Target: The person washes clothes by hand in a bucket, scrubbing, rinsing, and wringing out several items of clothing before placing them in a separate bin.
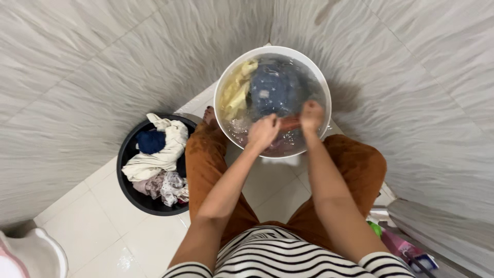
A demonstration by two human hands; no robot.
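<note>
A white bucket (222,87) full of water stands on the tiled floor in a corner, between my knees. In it soak a dark blue patterned garment (272,90) and a yellow cloth (236,90). My left hand (263,131) and my right hand (312,115) are both closed on a reddish-brown cloth (289,123) stretched between them at the near rim of the bucket, just above the water.
A black tub (125,149) to the left holds a pile of clothes: cream, dark blue and floral pieces. Grey marbled walls close in on both sides. A pink and green object (401,244) lies at lower right. A white rounded object (36,255) sits at lower left.
</note>
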